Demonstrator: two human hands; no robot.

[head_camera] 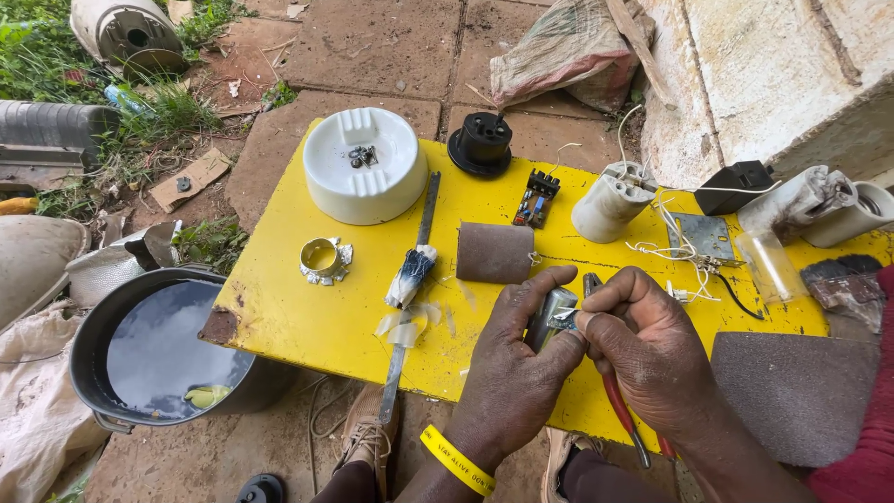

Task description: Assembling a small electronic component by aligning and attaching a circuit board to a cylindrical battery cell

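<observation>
1. A small metal part (555,312) – silvery, roughly cylindrical – sits above the near edge of the yellow surface (279,307), held between both hands.
2. The left hand (515,359) is wrapped around the part, fingers curled over its top and thumb pressing its side. A yellow wristband (455,460) circles that wrist.
3. The right hand (645,349) is closed narrowly on a pair of red-handled pliers (616,396); their nose meets the metal part and the handles trail down toward the person's lap.
4. The step in hand looks like gripping or prying a bit of the part with the pliers. The next move would seem to call for a firm left-hand hold and a small, controlled twist or pull.
5. Just beyond the hands lie a brown sanding block (494,252), a long flat file (411,298) wrapped in blue and white tape, and a white ceramic holder (610,205) trailing thin wires. A round white dish (364,177) stands farther back.
6. The plier tips and the exact spot they bite are hidden by the fingers – what the part is cannot be made out.
</observation>
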